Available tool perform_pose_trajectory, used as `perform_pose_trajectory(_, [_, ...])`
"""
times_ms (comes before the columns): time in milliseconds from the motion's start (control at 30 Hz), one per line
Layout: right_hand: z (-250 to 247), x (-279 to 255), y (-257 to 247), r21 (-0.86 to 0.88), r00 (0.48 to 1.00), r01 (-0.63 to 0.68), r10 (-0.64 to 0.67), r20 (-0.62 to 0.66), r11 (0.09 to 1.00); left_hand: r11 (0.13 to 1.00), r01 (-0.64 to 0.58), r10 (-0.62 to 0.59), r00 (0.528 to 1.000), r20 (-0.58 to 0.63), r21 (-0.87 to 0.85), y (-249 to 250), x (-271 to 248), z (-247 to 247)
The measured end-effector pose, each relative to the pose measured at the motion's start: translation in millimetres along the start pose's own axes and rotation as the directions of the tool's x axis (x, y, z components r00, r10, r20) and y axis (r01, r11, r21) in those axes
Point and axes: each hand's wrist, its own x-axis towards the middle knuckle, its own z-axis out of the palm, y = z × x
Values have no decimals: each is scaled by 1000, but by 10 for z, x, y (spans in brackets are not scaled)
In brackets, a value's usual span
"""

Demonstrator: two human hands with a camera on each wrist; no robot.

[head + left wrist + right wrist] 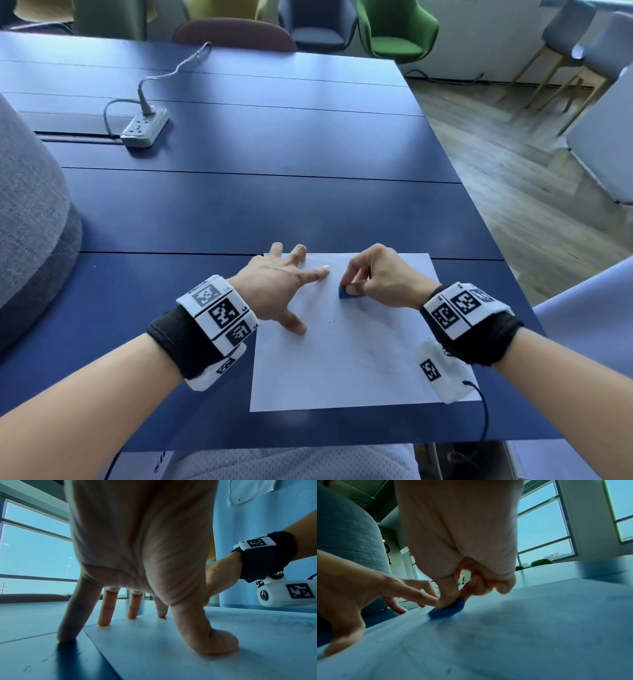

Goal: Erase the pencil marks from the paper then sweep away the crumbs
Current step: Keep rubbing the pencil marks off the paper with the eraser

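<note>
A blue eraser (348, 293) is pinched between the thumb and curled fingers of the right hand (383, 277) and is pressed onto the upper middle of the white paper (346, 363), which lies flat on the blue worktop (239, 205) near its front edge. The left hand (274, 291) is spread wide, fingers straight, holding nothing; its thumb and at least two fingertips are planted on the left part of the sheet, while the little finger (68, 622) is set on the worktop just beside the paper's edge. Faint grey smudging is seen lower on the sheet (488, 635), and a few dark crumbs (330, 323) lie between the two hands, so the erasing stage is judged to be under way and the sweeping not yet begun. The step is best done with short strokes directed away from the bracing hand, so that the sheet is kept taut rather than buckled, and with firm but moderate pressure so that the paper is not torn or creased. The grip on the eraser should be kept low, close to the rubbing face. The remaining grey area should be worked before any crumbs are brushed off. No containers are seen among the task's things; only a power strip (145, 127) with its cable rests well apart at the far left of the worktop.
</note>
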Motion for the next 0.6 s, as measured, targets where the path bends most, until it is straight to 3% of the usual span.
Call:
perform_pose_trajectory(67, [18, -7, 12, 29, 997, -6, 8, -70, 1000, 1000, 1, -1, 1000, 1, -1, 1, -2, -1])
perform_pose_trajectory(200, [-2, -99, -9, -45, 986, -4, 11, 166, 999, 1000, 2, -2, 1000, 8, -3, 8, 5, 4])
perform_pose_trajectory(233, [-21, -79, -18, -60, 986, 7, 3, 165, 998, 1000, 1, -1, 1000, 7, -3, 8, 3, 5])
perform_pose_trajectory(367, [-27, -25, 29, -27, 999, 15, -16, -37, 1000, 1000, -1, 1, 1000, 3, -1, 1, -1, 4])
perform_pose_trajectory(500, [-15, -138, 35, -75, 988, 24, -12, 157, 997, 1000, -4, 4, 1000, 9, 1, 3, 7, 1])
perform_pose_trajectory(600, [-42, -54, 26, -80, 998, 41, -37, 53, 996, 1000, -3, 3, 1000, 9, 3, 0, 10, -3])
